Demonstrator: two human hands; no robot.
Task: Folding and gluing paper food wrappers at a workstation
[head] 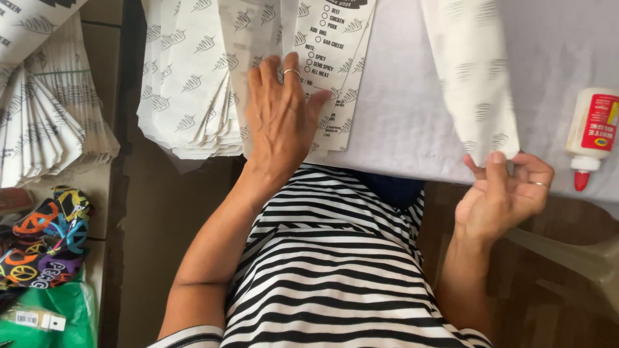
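Note:
My left hand lies flat, fingers spread, on a stack of white printed paper sleeves at the table's near edge; a ring shows on one finger. My right hand pinches the near corner of a single white paper sleeve with a faint grey leaf pattern, which is blurred and stretches away over the table. A fanned pile of similar leaf-patterned sleeves sits just left of my left hand.
A white glue bottle with a red cap lies at the right on the white table cover. Another fanned stack of paper sleeves rests far left, above a colourful patterned cloth and a green bag.

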